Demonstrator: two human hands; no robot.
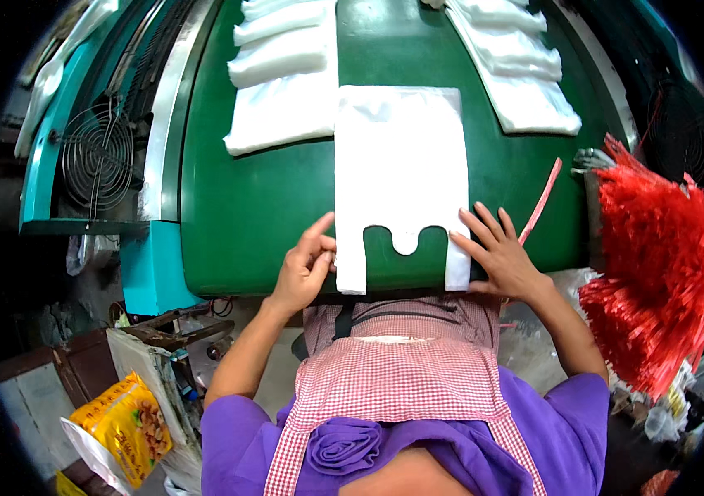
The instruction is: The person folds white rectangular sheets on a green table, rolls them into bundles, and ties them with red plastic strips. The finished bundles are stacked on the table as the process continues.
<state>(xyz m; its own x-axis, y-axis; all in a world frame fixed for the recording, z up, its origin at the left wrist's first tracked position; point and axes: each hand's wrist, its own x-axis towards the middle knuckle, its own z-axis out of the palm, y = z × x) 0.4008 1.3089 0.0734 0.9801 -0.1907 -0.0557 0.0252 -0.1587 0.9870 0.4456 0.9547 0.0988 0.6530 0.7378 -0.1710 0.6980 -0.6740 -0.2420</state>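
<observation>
A flat stack of white plastic carrier bags (400,165) lies on the green belt (261,198), handles toward me at the near edge. My left hand (306,266) pinches the left handle strip between thumb and fingers. Fingers spread, my right hand (497,252) presses flat on the right handle strip. A loose red tie strip (540,202) lies on the belt just beyond my right hand.
More white bag stacks lie at the far left (282,78) and far right (517,70) of the belt. A big bundle of red tie strips (662,256) stands at the right. A round fan grille (97,157) sits in the teal machine frame at left. A yellow packet (125,426) lies low left.
</observation>
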